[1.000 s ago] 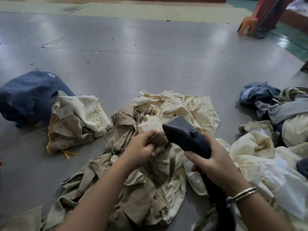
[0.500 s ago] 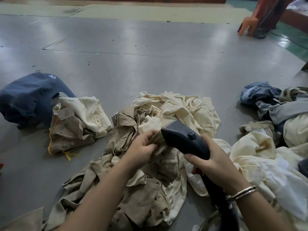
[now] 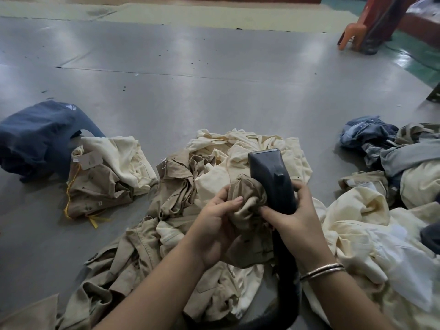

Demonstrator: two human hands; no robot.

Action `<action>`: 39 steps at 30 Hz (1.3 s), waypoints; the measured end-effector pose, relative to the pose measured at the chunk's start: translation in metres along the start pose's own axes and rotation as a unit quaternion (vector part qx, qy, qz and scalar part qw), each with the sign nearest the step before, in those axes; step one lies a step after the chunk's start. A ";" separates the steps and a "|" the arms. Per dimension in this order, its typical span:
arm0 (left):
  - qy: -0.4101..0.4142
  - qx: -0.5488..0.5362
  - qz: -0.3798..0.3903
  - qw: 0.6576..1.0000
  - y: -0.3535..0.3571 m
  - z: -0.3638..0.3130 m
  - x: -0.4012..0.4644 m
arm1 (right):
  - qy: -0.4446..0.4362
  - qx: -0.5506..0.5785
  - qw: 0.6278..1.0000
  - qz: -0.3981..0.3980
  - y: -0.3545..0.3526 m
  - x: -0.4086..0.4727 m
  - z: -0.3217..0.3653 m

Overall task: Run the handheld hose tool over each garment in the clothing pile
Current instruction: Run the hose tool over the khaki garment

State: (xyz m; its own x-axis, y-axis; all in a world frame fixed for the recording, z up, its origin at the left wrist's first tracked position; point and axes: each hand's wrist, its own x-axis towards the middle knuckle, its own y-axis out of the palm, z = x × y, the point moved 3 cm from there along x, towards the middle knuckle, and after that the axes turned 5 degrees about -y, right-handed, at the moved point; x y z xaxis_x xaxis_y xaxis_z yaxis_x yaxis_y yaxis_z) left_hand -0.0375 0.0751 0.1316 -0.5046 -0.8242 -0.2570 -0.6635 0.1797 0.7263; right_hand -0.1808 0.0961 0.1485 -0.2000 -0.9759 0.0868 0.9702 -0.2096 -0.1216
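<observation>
Both hands meet: left hand (image 3: 215, 225) bunches khaki garment (image 3: 247, 198), right hand (image 3: 294, 217) holds hose tool (image 3: 269, 172).

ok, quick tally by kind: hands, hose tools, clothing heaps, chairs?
Hands: 2; left hand grips khaki cloth, right hand grips hose tool
Hose tool: 1
Clothing heaps: 3; left heap, centre heap, right heap
Chair: 1
Total: 7

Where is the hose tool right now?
Head view, centre-right: the hose tool is gripped by the right hand over the middle clothing pile, touching the tan garment the left hand holds.
</observation>
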 end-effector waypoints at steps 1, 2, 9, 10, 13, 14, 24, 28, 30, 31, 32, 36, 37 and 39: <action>-0.005 -0.010 0.008 1.000 0.001 0.001 -0.001 | 0.001 0.010 1.000 -0.010 0.001 0.000 -0.001; -0.008 -0.008 0.013 1.000 0.003 0.002 -0.001 | 0.001 0.013 1.000 -0.020 0.001 0.000 -0.001; 0.026 0.372 -0.169 0.912 0.003 -0.010 -0.002 | -0.011 0.073 0.996 -0.039 -0.008 0.001 0.015; 0.022 0.385 -0.175 0.906 0.003 -0.010 -0.003 | -0.005 0.081 0.996 -0.038 -0.009 0.000 0.017; -0.022 0.229 -0.180 0.956 0.002 -0.004 -0.005 | 0.004 0.089 0.996 -0.025 -0.010 0.000 0.019; -0.047 0.142 -0.175 0.973 0.001 0.000 -0.005 | 0.003 0.089 0.996 -0.023 -0.010 0.001 0.020; -0.121 0.003 -0.057 0.991 0.013 0.000 -0.010 | -0.044 0.035 0.998 -0.001 0.000 -0.001 0.023; -0.093 0.071 -0.025 0.993 0.012 -0.010 -0.012 | -0.048 0.041 0.998 -0.010 0.002 -0.002 0.029; -0.103 0.088 -0.008 0.991 0.016 -0.008 -0.014 | -0.046 0.054 0.997 -0.036 -0.003 0.000 0.032; -0.104 0.100 -0.023 0.989 0.017 -0.006 -0.014 | -0.043 0.059 0.997 -0.040 -0.005 0.000 0.033; -0.100 0.108 -0.046 0.988 0.019 -0.004 -0.013 | -0.041 0.060 0.997 -0.035 -0.005 0.000 0.033; -0.104 0.049 -0.120 0.986 0.019 -0.002 -0.014 | -0.035 0.054 0.998 -0.001 -0.003 0.000 0.030; -0.110 0.030 -0.132 0.985 0.016 -0.002 -0.015 | -0.029 0.055 0.998 -0.004 -0.004 0.002 0.030; -0.108 0.007 -0.146 0.983 0.012 -0.003 -0.017 | -0.022 0.066 0.997 -0.012 -0.007 0.004 0.029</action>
State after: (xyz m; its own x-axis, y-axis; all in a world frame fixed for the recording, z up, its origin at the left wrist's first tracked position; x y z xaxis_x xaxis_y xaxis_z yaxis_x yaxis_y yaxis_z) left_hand -0.0350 0.0897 0.1472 -0.3963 -0.7081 -0.5844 -0.8041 -0.0395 0.5932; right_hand -0.1843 0.0949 0.1781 -0.2194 -0.9667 0.1315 0.9755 -0.2196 0.0128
